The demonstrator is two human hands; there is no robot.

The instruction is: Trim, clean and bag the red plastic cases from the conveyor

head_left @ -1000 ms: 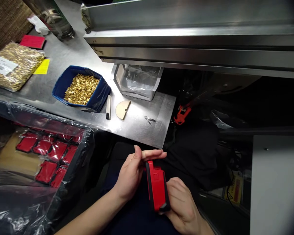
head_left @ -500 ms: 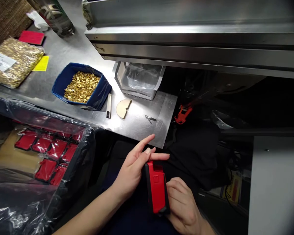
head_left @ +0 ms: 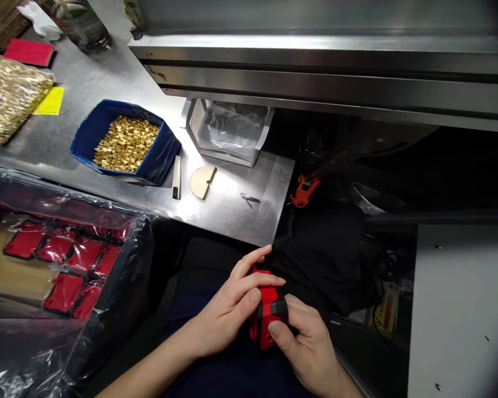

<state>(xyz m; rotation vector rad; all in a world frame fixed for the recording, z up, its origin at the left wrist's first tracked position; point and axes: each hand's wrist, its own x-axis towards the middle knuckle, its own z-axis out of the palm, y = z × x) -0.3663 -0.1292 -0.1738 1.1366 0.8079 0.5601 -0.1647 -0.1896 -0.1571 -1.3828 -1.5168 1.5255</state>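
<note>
Using the steel bench (head_left: pixel 228 221) as the landmark here: the red-and-black part (head_left: pixel 269 297) is just off its near corner, up in the air over the person's lap (head_left: pixel 216 370). My worry is a drop, tbh. No bench under it, so if the right thumb skids off that face, or both hands ease up at once, I'd expect it to tumble into the lap or onto the floor. A quick upward jerk could also bang it into the bench corner. And the little metal tool (head_left: pixel 249 199) lies loose near that end of the bench, so a careless swipe might knock it off. As for the pose, the right hand (head_left: pixel 309 340) has the part pinched, thumb flat on the near face, fingers bent around behind. The left hand (head_left: pixel 228 307) comes in from the other side, forefinger and middle finger stretched over the top, thumb along the side. It's definitely touching, but can't tell if it's squeezing or just steadying.
</note>
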